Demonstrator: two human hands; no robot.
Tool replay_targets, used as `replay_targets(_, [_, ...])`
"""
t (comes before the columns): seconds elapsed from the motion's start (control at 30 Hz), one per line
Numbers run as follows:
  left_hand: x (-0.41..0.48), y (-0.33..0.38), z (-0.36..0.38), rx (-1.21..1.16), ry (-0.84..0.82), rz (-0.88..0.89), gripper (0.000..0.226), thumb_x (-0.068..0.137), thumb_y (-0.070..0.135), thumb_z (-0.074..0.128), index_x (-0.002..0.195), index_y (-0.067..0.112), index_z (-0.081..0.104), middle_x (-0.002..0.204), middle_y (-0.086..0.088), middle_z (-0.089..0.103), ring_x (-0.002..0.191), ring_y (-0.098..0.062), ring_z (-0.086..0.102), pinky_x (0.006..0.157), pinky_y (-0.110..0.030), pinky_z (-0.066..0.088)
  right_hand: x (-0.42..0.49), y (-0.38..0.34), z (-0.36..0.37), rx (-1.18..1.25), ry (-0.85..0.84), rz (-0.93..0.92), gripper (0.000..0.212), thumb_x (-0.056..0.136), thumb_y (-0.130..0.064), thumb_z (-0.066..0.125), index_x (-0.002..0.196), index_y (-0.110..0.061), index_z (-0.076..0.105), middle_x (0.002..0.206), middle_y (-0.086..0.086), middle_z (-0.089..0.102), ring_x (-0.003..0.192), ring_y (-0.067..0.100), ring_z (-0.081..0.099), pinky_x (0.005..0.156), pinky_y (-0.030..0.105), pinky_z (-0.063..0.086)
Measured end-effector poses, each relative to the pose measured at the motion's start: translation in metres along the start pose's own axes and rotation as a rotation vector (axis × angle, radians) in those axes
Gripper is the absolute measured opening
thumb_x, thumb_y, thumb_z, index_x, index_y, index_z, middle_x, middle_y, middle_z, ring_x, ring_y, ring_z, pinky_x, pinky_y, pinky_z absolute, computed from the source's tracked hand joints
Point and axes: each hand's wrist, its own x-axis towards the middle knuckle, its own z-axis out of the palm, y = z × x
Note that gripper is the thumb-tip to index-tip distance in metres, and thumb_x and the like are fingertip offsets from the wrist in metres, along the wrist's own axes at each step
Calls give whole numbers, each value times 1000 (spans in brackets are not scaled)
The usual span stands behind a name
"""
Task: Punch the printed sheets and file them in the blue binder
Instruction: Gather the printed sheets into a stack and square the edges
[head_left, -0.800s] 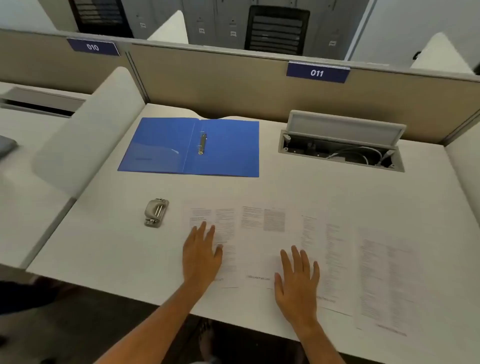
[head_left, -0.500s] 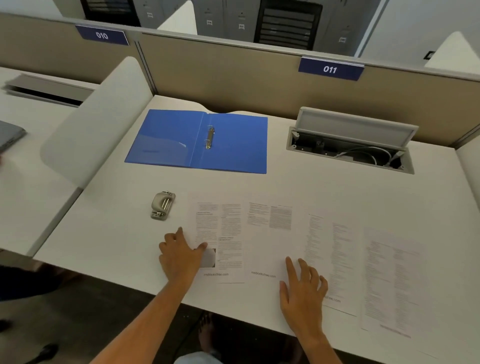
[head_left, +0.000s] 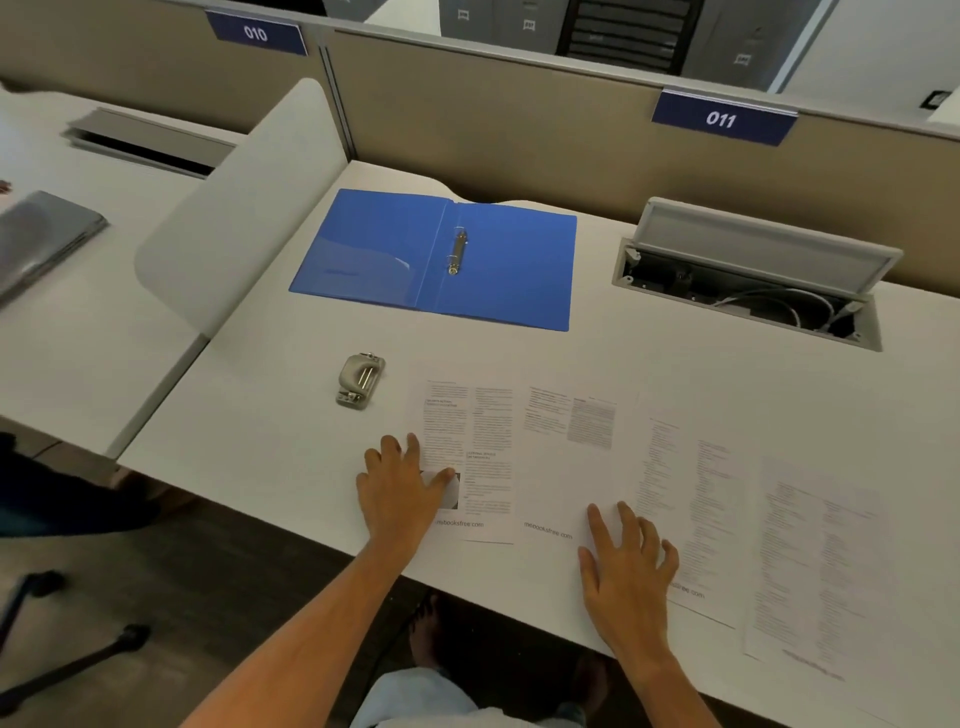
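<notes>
Several printed sheets (head_left: 566, 457) lie side by side along the near edge of the white desk (head_left: 675, 364). My left hand (head_left: 402, 486) rests at the left edge of the leftmost sheet (head_left: 485, 431), thumb on the paper, fingers curled at its border. My right hand (head_left: 626, 566) lies flat, fingers spread, on the lower part of the second and third sheets. The blue binder (head_left: 498, 265) lies open at the back of the desk, its metal rings (head_left: 457, 252) in the middle. A small metal hole punch (head_left: 359, 380) sits left of the sheets.
An open cable box (head_left: 753, 280) with a raised lid sits at the back right. A white curved divider (head_left: 239, 208) bounds the desk on the left, a beige partition (head_left: 519, 119) behind. A grey laptop (head_left: 36, 239) lies on the neighbouring desk.
My left hand slid left and back from the middle of the leftmost sheet to its left edge. My right hand stayed flat, shifting slightly right. The camera moved closer.
</notes>
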Motion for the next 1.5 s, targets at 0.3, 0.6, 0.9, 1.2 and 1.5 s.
replay_targets(0.3, [-7,-1,7,-13,32,30,81,90,78,53,149,22,51,133,-8,55,113,-27,54,82,-41,55,-4,-10,7,-19,49,-81,64,106,-55,34,156,-22,57,166,18,49,151,45,45,120,71,32])
replay_targets(0.6, [-26,22,9,-20,37,150,76,88,72,64,146,24,58,137,-8,57,113,-28,55,84,-42,52,-2,-36,19,-32,19,-182,62,106,-56,37,160,-29,52,169,13,49,154,42,47,122,69,26])
replay_targets(0.9, [-24,39,14,-64,30,166,73,85,70,69,135,18,63,136,-8,58,118,-29,55,89,-44,53,-13,49,-20,108,230,208,74,100,-58,47,165,-21,42,178,13,32,163,41,27,124,75,24])
replay_targets(1.2, [-31,75,15,-130,7,122,67,81,68,76,126,18,68,132,-5,58,115,-28,54,88,-44,54,-23,84,-10,-68,0,86,84,102,-73,27,173,-28,25,182,8,21,167,39,22,127,78,10])
replay_targets(1.5, [-37,99,11,-200,-38,117,72,81,63,80,135,18,67,138,-4,56,120,-30,52,93,-44,55,-2,55,-9,-70,2,-62,72,104,-63,36,166,-27,43,175,11,39,159,39,42,125,71,19])
